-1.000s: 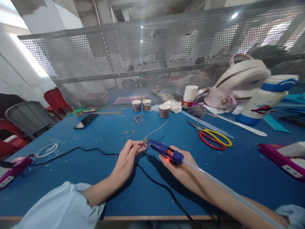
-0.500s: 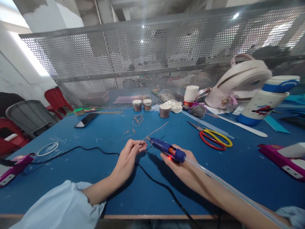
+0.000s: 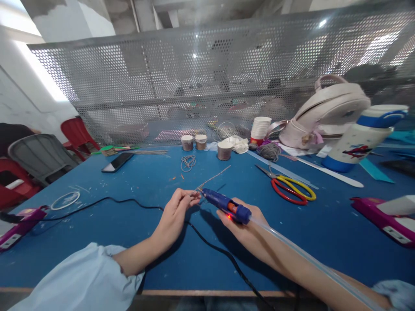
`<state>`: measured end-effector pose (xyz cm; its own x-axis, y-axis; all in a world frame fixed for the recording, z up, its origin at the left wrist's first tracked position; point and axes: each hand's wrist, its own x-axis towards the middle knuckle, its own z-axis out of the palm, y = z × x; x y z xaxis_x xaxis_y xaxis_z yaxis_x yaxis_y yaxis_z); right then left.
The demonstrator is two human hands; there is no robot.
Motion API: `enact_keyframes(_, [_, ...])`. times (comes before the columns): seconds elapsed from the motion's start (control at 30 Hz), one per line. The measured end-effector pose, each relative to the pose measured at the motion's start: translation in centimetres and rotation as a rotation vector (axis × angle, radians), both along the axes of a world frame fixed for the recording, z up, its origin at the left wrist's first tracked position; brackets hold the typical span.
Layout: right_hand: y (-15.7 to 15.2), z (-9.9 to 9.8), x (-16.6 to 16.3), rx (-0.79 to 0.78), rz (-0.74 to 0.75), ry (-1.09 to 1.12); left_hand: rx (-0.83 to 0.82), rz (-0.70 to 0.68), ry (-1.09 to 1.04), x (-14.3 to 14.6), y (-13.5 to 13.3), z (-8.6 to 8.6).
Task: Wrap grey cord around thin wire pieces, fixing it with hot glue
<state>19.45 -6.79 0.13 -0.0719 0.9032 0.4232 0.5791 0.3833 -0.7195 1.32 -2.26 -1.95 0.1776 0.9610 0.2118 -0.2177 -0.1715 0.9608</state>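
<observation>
My right hand [image 3: 243, 220] is wrapped round a blue glue gun [image 3: 223, 204] with a red light glowing on it. A long clear glue stick [image 3: 292, 246] runs out of its back end over my forearm. The gun's nozzle points left, right by the fingertips of my left hand [image 3: 178, 207]. Those fingers pinch a thin, grey-brown twisted strand [image 3: 215, 175], which sticks out up and to the right behind the nozzle. Whether nozzle and strand touch, I cannot tell. The black cord [image 3: 220, 248] passes below my left hand.
Scissors [image 3: 288, 188] with red and yellow handles lie to the right, near grey yarn [image 3: 270, 151]. Small cups [image 3: 224, 150], a loose cord coil [image 3: 188, 163] and a phone [image 3: 117, 162] lie farther back. Purple power strips [image 3: 22, 226] are at both sides; a bottle [image 3: 363, 138] stands right.
The glue gun has shifted slightly left and down, bringing its nozzle closer to my left fingertips. My left hand has barely moved and still pinches the strand.
</observation>
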Motion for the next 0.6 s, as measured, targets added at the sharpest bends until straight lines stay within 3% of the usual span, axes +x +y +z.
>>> enact_keyframes(0.3, [-0.17,-0.26,-0.23,0.072,0.104,-0.051,0.028,0.048,0.133,-0.21,-0.09,0.06])
enact_keyframes(0.6, [-0.44,0.04,-0.33,0.013,0.099,-0.080,0.022,0.063,0.159,-0.17,-0.11,0.10])
